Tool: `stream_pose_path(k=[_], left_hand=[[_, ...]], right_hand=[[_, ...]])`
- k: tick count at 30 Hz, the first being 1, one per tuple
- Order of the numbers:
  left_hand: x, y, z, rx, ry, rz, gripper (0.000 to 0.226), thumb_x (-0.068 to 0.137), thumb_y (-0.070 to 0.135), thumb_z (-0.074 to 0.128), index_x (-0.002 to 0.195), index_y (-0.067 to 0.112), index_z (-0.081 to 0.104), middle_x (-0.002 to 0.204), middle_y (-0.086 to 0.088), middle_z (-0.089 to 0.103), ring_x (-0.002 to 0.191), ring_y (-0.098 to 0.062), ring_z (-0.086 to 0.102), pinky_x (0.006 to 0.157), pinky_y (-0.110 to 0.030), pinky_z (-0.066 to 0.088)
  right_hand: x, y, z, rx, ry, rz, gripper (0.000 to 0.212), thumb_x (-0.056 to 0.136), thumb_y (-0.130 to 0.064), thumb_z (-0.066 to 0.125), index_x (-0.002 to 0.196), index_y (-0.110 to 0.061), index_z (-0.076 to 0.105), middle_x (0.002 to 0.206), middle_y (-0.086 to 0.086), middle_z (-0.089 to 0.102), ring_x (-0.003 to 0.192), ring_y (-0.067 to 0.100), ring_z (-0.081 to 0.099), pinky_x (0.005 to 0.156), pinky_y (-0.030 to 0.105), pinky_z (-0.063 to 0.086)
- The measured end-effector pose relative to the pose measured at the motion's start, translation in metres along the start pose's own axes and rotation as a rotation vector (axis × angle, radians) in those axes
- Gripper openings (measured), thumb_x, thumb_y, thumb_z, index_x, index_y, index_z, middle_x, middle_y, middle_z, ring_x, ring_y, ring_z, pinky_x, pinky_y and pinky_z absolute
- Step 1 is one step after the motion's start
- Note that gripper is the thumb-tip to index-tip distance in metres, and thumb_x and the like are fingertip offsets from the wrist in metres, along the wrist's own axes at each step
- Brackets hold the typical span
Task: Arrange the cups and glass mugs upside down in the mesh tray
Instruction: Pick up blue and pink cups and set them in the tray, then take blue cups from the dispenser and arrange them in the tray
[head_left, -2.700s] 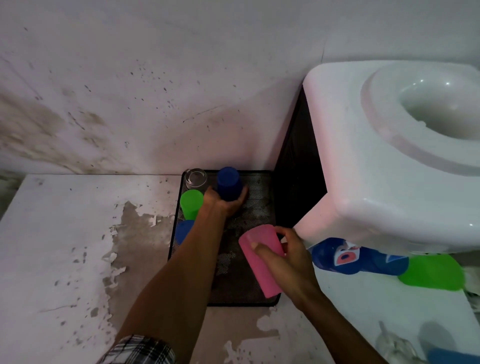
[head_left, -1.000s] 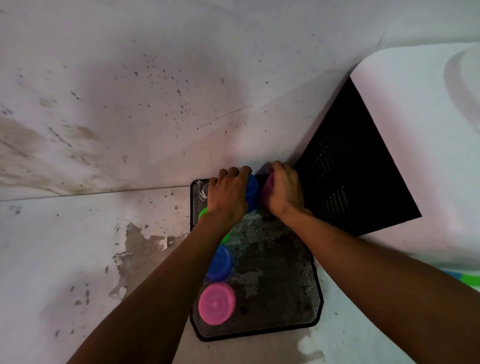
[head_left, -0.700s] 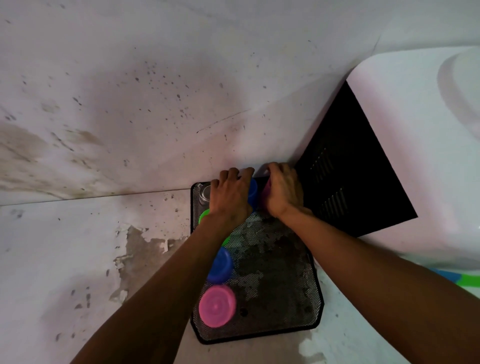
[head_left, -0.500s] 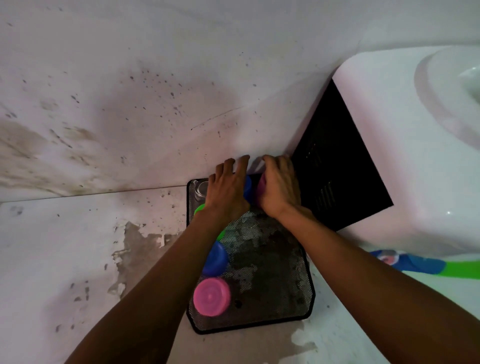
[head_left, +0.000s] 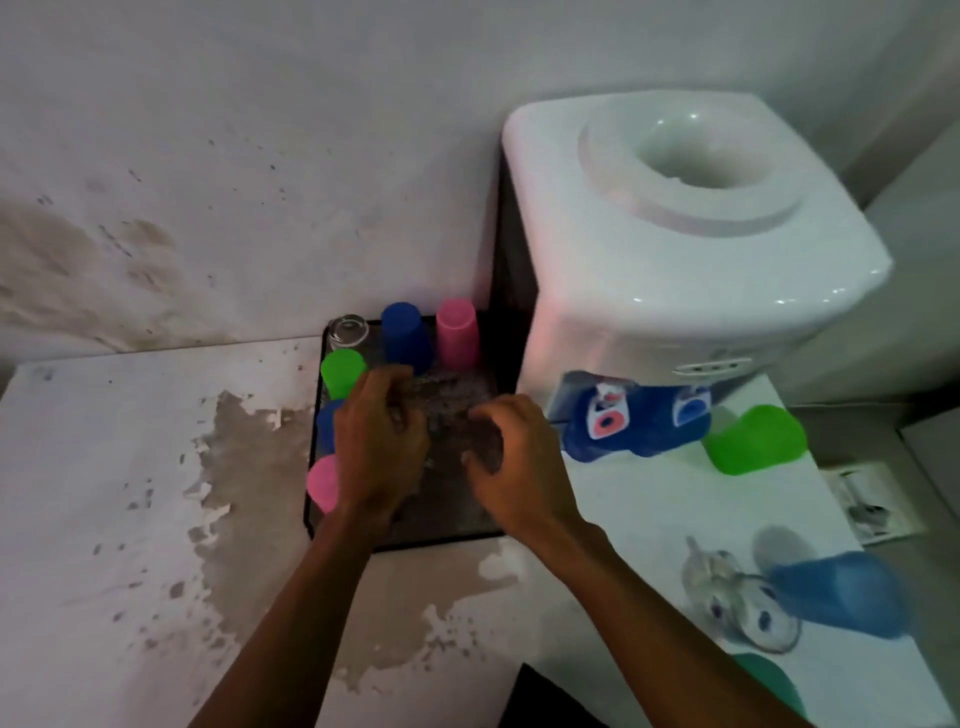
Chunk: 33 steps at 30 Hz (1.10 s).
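Though blurred — hands (head_left: 382, 441) apparently empty.

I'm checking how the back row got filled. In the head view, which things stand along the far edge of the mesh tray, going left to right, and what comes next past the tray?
Glass mug → blue cup → pink cup, all upside down, → water dispenser beside the mesh tray.

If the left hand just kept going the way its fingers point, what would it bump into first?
The left hand points toward the back of the mesh tray. Probably it would first meet the upturned blue cup in the back row, with the green cup just to its left. The picture is blurred, so depth is uncertain.
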<state>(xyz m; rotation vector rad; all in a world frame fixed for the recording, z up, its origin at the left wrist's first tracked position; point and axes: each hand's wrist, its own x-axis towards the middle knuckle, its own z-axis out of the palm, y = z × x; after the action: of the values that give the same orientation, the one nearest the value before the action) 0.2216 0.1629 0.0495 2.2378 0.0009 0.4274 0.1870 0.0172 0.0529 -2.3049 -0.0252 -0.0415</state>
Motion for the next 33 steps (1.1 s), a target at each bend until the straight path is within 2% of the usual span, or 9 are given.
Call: stream_pose_path(k=[3,6,9,11,14,18,26,29,33], left_hand=[[-0.039,0.028,0.011,-0.003,-0.058,-0.013,0.018,0.078,-0.001,0.069,0.094,0.007,0.066,0.085,0.002,0.064,0.073,-0.010,0.059,0.064,-0.011,0.045],[-0.058,0.038,0.031,0.001,-0.223,-0.033,0.013,0.078,0.005,0.071,0.086,0.014,0.066,0.083,0.006,0.064,0.074,-0.009,0.062,0.065,-0.018,0.052],[-0.072,0.062,0.066,0.011,-0.402,-0.185,0.025,0.081,0.013,0.072,0.104,0.016,0.063,0.096,0.004,0.064,0.082,-0.008,0.061,0.068,-0.013,0.047],[-0.076,0.069,0.091,0.016,-0.463,-0.279,0.044,0.081,0.018,0.074,0.121,0.016,0.056,0.110,0.002,0.063,0.087,-0.009,0.060,0.073,-0.018,0.052],[-0.077,0.076,0.123,-0.041,-0.476,-0.356,0.067,0.075,0.021,0.081,0.131,0.017,0.045,0.130,-0.002,0.058,0.111,-0.019,0.059,0.093,-0.034,0.054],[-0.073,0.079,0.156,-0.101,-0.423,-0.363,0.087,0.066,0.027,0.087,0.136,0.018,0.037,0.139,-0.001,0.052,0.128,-0.022,0.050,0.105,-0.040,0.045],[-0.067,0.086,0.186,-0.159,-0.259,-0.404,0.081,0.065,0.029,0.087,0.133,0.016,0.045,0.136,-0.002,0.056,0.127,-0.024,0.051,0.104,-0.038,0.043],[-0.070,0.088,0.184,-0.177,-0.259,-0.394,0.075,0.067,0.026,0.085,0.131,0.014,0.046,0.134,-0.004,0.058,0.124,-0.024,0.054,0.099,-0.031,0.045],[-0.071,0.087,0.178,-0.164,-0.304,-0.444,0.073,0.068,0.026,0.085,0.129,0.013,0.048,0.131,-0.002,0.060,0.112,-0.016,0.059,0.091,-0.028,0.048]], right_hand=[[-0.037,0.024,-0.023,0.018,0.035,0.078,0.032,0.082,-0.024,0.071,0.113,-0.015,0.064,0.118,0.004,0.065,0.109,0.020,0.061,0.099,0.025,0.048],[-0.049,0.042,-0.035,0.020,0.104,0.229,0.035,0.080,-0.024,0.075,0.112,-0.016,0.065,0.117,0.002,0.069,0.107,0.019,0.064,0.097,0.034,0.053],[-0.059,0.067,-0.059,0.055,0.218,0.374,0.038,0.076,-0.011,0.078,0.111,-0.015,0.064,0.114,0.005,0.069,0.102,0.020,0.065,0.091,0.037,0.056],[-0.058,0.083,-0.072,0.084,0.305,0.480,0.045,0.072,-0.007,0.079,0.112,-0.015,0.060,0.110,0.007,0.068,0.096,0.020,0.064,0.085,0.030,0.055],[-0.051,0.108,-0.091,0.142,0.372,0.618,0.065,0.069,-0.009,0.083,0.125,-0.013,0.049,0.122,0.011,0.061,0.107,0.028,0.062,0.087,0.029,0.050],[-0.036,0.138,-0.108,0.208,0.364,0.655,0.091,0.063,-0.017,0.089,0.139,-0.008,0.039,0.139,0.014,0.051,0.122,0.031,0.054,0.099,0.036,0.045],[-0.006,0.164,-0.118,0.329,0.314,0.557,0.083,0.057,-0.015,0.091,0.129,-0.009,0.049,0.129,0.010,0.062,0.111,0.021,0.059,0.087,0.023,0.044],[-0.001,0.172,-0.116,0.348,0.300,0.539,0.081,0.055,-0.016,0.092,0.126,-0.013,0.051,0.125,0.005,0.065,0.101,0.010,0.055,0.084,0.022,0.045],[0.002,0.180,-0.113,0.387,0.283,0.521,0.079,0.057,-0.016,0.091,0.127,-0.016,0.053,0.120,-0.002,0.064,0.102,0.009,0.055,0.085,0.023,0.045]])
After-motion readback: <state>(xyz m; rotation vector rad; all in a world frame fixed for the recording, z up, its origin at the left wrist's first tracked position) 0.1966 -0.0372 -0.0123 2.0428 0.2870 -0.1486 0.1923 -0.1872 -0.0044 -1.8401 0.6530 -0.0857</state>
